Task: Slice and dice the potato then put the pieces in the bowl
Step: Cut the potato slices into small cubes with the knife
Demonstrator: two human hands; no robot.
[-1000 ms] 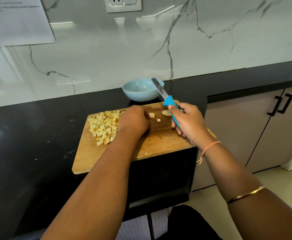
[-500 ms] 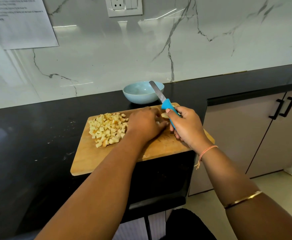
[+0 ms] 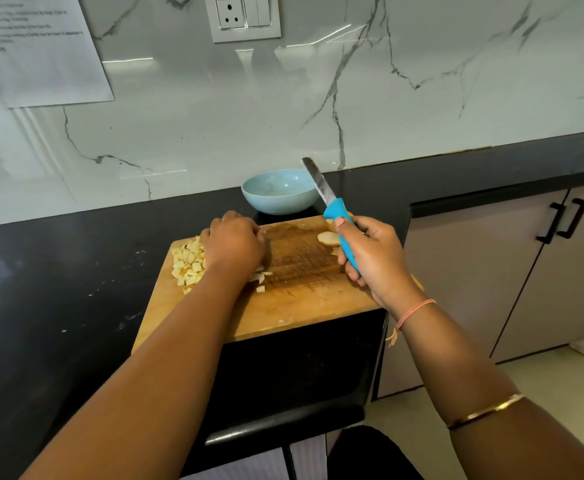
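Note:
A wooden cutting board (image 3: 301, 306) lies on the black counter. A pile of diced potato (image 3: 188, 263) sits at its left end. My left hand (image 3: 233, 242) rests cupped, palm down, on the pile's right side, fingertips hidden; a few loose dice (image 3: 260, 278) show just under its wrist. My right hand (image 3: 370, 251) grips the blue handle of a knife (image 3: 341, 230), blade raised and pointing toward the bowl. An uncut potato slice (image 3: 328, 239) lies on the board beside that hand. The light blue bowl (image 3: 280, 195) stands just behind the board.
The black counter (image 3: 58, 289) runs left and right along a marble wall with a socket plate (image 3: 245, 17) and a taped paper (image 3: 37, 50). The board overhangs a dark appliance front (image 3: 301, 375). Cabinet doors with black handles (image 3: 564, 220) are at right.
My left hand has moved left from the middle of the board to the pile of dice. The right hand has lifted the knife slightly and stayed at the board's right end.

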